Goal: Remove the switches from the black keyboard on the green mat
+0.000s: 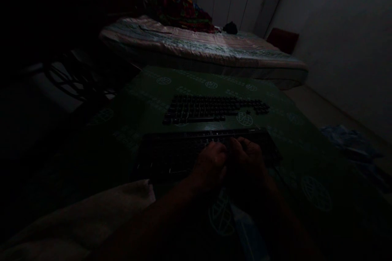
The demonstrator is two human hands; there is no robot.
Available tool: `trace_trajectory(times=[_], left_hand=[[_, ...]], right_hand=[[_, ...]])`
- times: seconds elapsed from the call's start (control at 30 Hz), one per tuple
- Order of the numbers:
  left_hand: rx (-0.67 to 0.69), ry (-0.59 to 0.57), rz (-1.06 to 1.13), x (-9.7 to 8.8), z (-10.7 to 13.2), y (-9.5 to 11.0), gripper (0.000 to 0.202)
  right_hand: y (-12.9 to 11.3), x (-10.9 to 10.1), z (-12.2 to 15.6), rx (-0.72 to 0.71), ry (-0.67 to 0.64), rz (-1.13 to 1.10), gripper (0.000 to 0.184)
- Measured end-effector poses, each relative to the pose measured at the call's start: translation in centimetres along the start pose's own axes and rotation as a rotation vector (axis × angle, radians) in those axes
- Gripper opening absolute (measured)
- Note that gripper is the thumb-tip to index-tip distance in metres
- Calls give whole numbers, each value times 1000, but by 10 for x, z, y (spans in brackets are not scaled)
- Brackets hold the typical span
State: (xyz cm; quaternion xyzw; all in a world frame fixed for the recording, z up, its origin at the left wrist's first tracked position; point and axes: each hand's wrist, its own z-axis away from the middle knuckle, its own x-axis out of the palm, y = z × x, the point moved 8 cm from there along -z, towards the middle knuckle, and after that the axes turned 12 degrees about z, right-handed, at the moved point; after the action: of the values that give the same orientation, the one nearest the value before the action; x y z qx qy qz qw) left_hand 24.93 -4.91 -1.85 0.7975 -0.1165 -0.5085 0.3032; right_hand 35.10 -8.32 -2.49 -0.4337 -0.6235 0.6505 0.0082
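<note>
The room is very dark. My left hand and my right hand rest close together on the near keyboard frame, a dark flat board lying on a green printed mat. Both hands have their fingers curled down onto the board; what they pinch, if anything, is lost in the dark. Farther away on the mat lies a block of black keycaps laid out in keyboard rows, apart from both hands.
A mattress with a striped cover lies beyond the mat, with a heap of colourful cloth on it. A pale cloth covers my lap at lower left. A bluish bundle lies on the floor at right, near the wall.
</note>
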Motion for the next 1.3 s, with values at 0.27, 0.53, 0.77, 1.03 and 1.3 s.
trace_trajectory(times=[0.27,0.53,0.77,1.03,1.3], left_hand=[[17,4,24,1,0,-1,15],[1,-33,9,3,1,-4,16],[-14,-16,24,3,3,-4,14],[-4,-10,43,2,4,-4,18],[-5,4,35,2,3,-5,13]], right_hand=[[-10,3,-7,-53,0,108,40],[-9,9,-8,-57,-21,85,42],[3,12,-12,90,-32,-29,45],[4,12,-11,148,-42,-86,45],[14,8,-11,237,2,-224,47]])
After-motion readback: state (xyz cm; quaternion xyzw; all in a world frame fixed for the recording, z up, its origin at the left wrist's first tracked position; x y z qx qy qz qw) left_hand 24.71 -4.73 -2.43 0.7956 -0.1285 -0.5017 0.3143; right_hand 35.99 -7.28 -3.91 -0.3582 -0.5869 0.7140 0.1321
